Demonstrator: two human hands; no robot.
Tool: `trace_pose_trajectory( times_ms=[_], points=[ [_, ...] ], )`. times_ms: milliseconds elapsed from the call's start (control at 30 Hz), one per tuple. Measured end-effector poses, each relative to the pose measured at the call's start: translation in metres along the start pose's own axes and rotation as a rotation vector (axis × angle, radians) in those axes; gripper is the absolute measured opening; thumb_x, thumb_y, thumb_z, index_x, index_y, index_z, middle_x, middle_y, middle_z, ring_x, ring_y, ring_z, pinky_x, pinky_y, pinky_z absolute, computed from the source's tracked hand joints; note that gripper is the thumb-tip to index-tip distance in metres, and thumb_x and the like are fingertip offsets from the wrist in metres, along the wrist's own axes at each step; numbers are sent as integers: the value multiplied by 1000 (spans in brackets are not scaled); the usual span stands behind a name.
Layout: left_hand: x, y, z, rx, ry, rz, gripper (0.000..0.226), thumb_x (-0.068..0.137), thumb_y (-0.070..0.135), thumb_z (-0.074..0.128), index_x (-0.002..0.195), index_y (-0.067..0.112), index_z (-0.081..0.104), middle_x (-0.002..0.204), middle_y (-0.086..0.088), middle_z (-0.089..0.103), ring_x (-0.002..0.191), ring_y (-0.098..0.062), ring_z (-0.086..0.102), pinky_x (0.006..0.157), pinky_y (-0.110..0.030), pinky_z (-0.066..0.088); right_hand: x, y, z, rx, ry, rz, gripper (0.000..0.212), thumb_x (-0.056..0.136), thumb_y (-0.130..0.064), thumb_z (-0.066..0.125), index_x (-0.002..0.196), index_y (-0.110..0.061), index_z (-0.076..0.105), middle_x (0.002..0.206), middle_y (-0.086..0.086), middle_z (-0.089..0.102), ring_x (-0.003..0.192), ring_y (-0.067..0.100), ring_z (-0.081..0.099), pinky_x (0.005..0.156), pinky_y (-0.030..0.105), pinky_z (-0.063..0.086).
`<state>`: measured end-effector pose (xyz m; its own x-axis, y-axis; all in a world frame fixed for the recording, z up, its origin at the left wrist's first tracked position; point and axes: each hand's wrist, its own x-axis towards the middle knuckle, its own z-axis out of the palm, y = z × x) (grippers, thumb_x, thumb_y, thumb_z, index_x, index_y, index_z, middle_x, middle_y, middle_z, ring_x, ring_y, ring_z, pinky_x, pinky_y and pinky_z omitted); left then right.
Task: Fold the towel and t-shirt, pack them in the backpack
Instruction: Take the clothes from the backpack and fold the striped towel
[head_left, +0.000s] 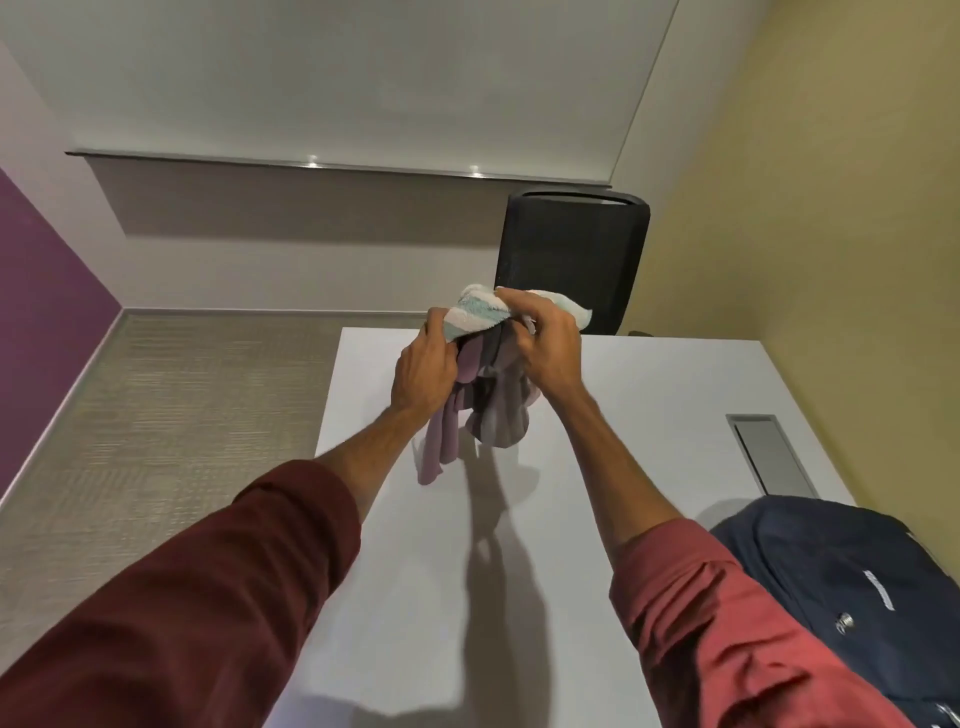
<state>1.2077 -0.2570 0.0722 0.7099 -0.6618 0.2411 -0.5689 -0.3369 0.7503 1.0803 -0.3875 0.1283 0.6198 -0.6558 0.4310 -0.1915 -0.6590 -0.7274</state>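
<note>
Two hands, the left hand (423, 371) and right hand (545, 348), grip a bunched striped white and teal towel (475, 312) above the table (649, 415), near its far edge. A purple-grey t-shirt (498, 415) hangs crumpled beneath it. Bare tabletop spreads near and right. A navy backpack (841, 582) lies at the near right corner; its white mark is unreadable. A black chair (571, 254) stands beyond the far edge.

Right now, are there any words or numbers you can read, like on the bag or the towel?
None can be read.
On the backpack, a small white strip may be a label, but it is too blurred to read.
The towel shows only stripes.
The t-shirt is bunched up; no print shows.
</note>
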Motion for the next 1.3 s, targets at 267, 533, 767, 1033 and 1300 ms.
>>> trace_pose_trajectory(
  times_ms=[267, 533, 767, 1033, 1300],
  points=[
    [36, -49, 19, 27, 23, -48, 30, 111, 34, 50, 135, 17, 44, 122, -6, 69, 100, -31, 71, 76, -41, 55, 19, 38, 54, -8, 3, -28, 37, 100, -14, 65, 135, -23, 76, 136, -8, 74, 127, 10, 67, 109, 49, 55],
    [-11, -157, 62, 199, -375, -96, 91, 89, 63, 57, 164, 21, 27, 163, -11, 42, 147, -34, 44, 116, -55, 44, -70, 104, 116, -246, -271, 168, 37, 106, -36, 46, 125, -20, 73, 128, 8, 74, 120, 34, 68, 106, 57, 51],
    [-58, -203, 91, 505, -783, -137, 101, 104, 52, 60, 170, 29, -12, 178, -5, -18, 165, -34, -2, 126, -67, 11, -135, 165, 142, -533, -958, 313, 93, 101, -63, 46, 173, -31, -3, 181, 5, -8, 168, 22, -3, 127, 69, 1],
    [-82, -205, 103, 470, -841, -164, 101, 103, 43, 61, 170, 30, -14, 177, -5, -23, 165, -37, 0, 126, -70, 16, -172, 185, 140, -664, -841, 170, 93, 102, -48, 61, 174, -25, 8, 181, 9, 0, 167, 28, 9, 126, 69, 15],
    [-73, -204, 106, 443, -849, -108, 105, 101, 35, 64, 169, 30, -17, 177, -9, -21, 165, -36, 4, 127, -61, 24, -146, 193, 119, -694, -829, 298, 83, 107, -45, 54, 174, -24, 10, 181, 10, 1, 167, 28, 10, 129, 67, 11]
  ],
)
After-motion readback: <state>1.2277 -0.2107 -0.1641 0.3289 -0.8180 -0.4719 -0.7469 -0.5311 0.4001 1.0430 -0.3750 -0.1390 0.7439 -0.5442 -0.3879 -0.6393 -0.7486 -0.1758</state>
